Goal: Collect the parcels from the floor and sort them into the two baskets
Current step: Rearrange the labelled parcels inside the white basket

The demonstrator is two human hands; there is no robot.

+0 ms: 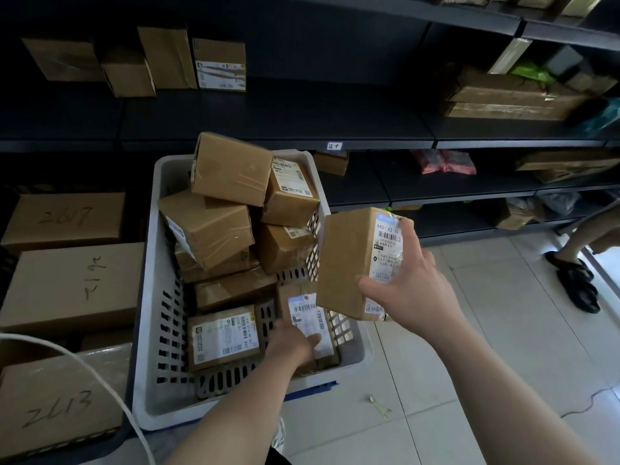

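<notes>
A grey slotted plastic basket (147,380) stands on the floor, holding several brown cardboard parcels stacked toward its far end. My right hand (412,290) grips a brown parcel with a white label (349,260) and holds it upright just over the basket's right rim. My left hand (292,344) reaches down into the basket's near right corner and holds a smaller labelled parcel (307,313) that rests there. A flat parcel with a large white label (223,337) lies beside it on the basket floor.
Dark metal shelves (278,142) with scattered parcels run behind the basket. Large numbered cartons (73,290) sit to the left. A white cable (100,380) crosses the lower left. Another person's sandalled feet (577,280) stand on the tiled floor at right.
</notes>
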